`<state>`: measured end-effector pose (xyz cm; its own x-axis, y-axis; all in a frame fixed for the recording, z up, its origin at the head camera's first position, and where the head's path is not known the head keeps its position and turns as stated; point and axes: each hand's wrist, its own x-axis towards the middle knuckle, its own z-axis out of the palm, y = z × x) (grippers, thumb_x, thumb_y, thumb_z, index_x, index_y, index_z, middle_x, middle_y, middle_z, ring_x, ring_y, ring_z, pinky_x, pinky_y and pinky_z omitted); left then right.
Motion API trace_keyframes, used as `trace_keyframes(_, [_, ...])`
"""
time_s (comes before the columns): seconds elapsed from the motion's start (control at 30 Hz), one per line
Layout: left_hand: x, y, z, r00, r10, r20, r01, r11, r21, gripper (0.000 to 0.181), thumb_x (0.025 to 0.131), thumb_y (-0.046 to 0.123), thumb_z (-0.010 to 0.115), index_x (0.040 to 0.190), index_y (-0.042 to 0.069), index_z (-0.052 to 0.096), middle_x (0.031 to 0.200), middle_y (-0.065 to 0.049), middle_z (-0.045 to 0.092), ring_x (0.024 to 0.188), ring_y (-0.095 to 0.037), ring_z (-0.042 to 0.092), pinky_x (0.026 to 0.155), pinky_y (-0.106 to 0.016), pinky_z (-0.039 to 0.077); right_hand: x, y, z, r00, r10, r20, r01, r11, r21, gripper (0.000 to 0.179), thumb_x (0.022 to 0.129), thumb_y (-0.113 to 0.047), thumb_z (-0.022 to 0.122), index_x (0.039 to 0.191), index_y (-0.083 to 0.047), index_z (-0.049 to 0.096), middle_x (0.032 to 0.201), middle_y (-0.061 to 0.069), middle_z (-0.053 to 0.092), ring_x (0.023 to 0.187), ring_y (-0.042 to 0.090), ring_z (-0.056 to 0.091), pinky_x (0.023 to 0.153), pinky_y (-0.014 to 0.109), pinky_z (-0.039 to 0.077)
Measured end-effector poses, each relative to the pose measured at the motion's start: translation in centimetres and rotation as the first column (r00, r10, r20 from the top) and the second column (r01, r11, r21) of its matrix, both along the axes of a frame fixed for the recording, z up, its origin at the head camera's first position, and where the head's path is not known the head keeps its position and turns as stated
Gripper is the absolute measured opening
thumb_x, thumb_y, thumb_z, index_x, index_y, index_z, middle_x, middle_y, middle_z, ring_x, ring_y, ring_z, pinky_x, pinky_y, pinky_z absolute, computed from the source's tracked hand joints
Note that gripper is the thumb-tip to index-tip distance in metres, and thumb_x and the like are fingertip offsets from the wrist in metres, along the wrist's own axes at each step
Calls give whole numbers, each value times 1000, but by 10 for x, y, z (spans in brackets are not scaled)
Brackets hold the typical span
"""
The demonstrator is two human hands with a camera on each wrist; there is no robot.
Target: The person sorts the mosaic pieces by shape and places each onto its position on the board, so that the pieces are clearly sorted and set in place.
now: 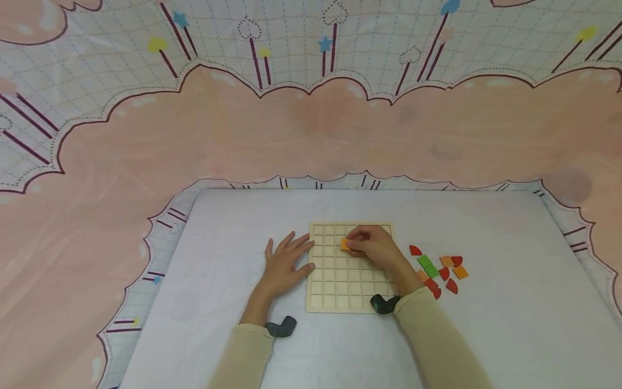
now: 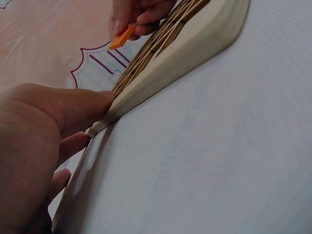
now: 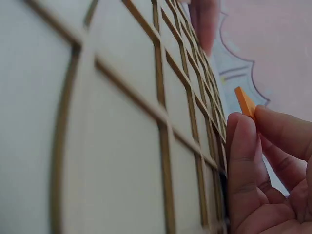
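Note:
A wooden grid board (image 1: 330, 274) with square recesses lies flat on the white table. Over its upper middle, my right hand (image 1: 376, 246) pinches an orange square tile (image 1: 345, 245) between thumb and fingertips. In the right wrist view the orange tile (image 3: 245, 102) is tilted, held close above the grid. My left hand (image 1: 286, 267) lies with fingers spread at the board's left side. Its thumb (image 2: 92, 105) rests against the board's edge (image 2: 161, 80) in the left wrist view, and the fingertips touch that side too.
Right of the board lie loose pieces: red quarter-round tiles (image 1: 452, 286), green square tiles (image 1: 431, 270) and orange square tiles (image 1: 460, 272). Part of this group sits beside the right forearm. A patterned cloth (image 1: 320, 129) hangs behind the white table (image 1: 243, 216).

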<state>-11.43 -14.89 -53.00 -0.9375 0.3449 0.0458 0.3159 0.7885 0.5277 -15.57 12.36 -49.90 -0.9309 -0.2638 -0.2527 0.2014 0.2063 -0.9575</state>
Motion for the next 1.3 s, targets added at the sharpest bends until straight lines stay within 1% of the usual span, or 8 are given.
trace_keyframes(0.13, [0, 0, 0, 1000, 0, -4, 0, 1000, 3, 58, 94, 45, 65, 148, 26, 54, 163, 7, 41, 158, -28, 20, 120, -70, -6, -1, -14, -4, 1000, -17, -2, 17, 1000, -19, 22, 89, -4, 75, 108, 6, 71, 94, 10, 74, 79, 11, 72, 75, 28, 63])
trace_keyframes(0.27, [0, 0, 0, 1000, -3, 0, 3, 1000, -3, 58, 95, 46, 64, 149, 27, 54, 163, 8, 40, 158, -27, 20, 121, -70, -6, -1, -28, -6, 1000, -9, -10, 9, 1000, -26, 22, 89, -6, 76, 106, 5, 71, 94, 9, 75, 77, 12, 73, 74, 28, 63])
trace_keyframes(0.4, [0, 0, 1, 1000, -9, 2, 9, 1000, -3, 58, 95, 46, 63, 149, 27, 53, 164, 8, 39, 159, -27, 19, 121, -70, -7, -2, -43, -5, 1000, -2, 13, 3, 1000, -27, 20, 87, -9, 79, 104, 1, 73, 91, 9, 77, 73, 13, 74, 69, 26, 62])
trace_keyframes(0.6, [-1, 0, 2, 1000, -4, -4, 4, 1000, -10, 59, 95, 46, 64, 150, 26, 53, 163, 8, 40, 158, -27, 20, 120, -70, -6, -6, -58, -4, 997, -64, 40, 64, 998, -7, 18, 83, -12, 83, 97, -3, 77, 77, 4, 75, 63, 12, 70, 59, 22, 58])
trace_keyframes(0.77, [-1, 0, 2, 1000, -3, -9, 3, 1000, -15, 59, 95, 46, 63, 150, 26, 53, 163, 8, 41, 158, -28, 21, 120, -70, -5, -6, -64, -4, 995, -93, 37, 91, 995, 43, 14, 81, -9, 84, 92, -4, 78, 71, 2, 74, 57, 11, 67, 55, 20, 55])
trace_keyframes(0.97, [-1, 0, 1, 1000, 5, -1, -5, 1000, -19, 59, 95, 47, 63, 150, 26, 53, 163, 8, 40, 158, -27, 20, 121, -70, -6, -5, -66, -6, 998, -63, -4, 62, 986, 155, 10, 80, -13, 85, 88, -9, 80, 68, 0, 72, 56, 9, 65, 55, 19, 53])
trace_keyframes(1.13, [0, 0, 0, 1000, 9, 2, -9, 1000, -24, 59, 94, 47, 64, 149, 27, 53, 163, 8, 41, 158, -27, 20, 121, -70, -6, -4, -67, -3, 999, -31, -14, 33, 978, 207, 9, 80, -14, 86, 86, -10, 80, 67, -1, 72, 57, 8, 65, 55, 19, 52])
trace_keyframes(1.3, [0, 0, 0, 1000, 5, -3, -5, 1000, -21, 59, 94, 47, 64, 149, 27, 54, 163, 8, 41, 158, -27, 20, 120, -71, -5, -4, -67, -1, 1000, -16, -17, 19, 973, 230, 8, 80, -14, 85, 85, -10, 80, 65, -1, 71, 55, 8, 64, 53, 19, 51])
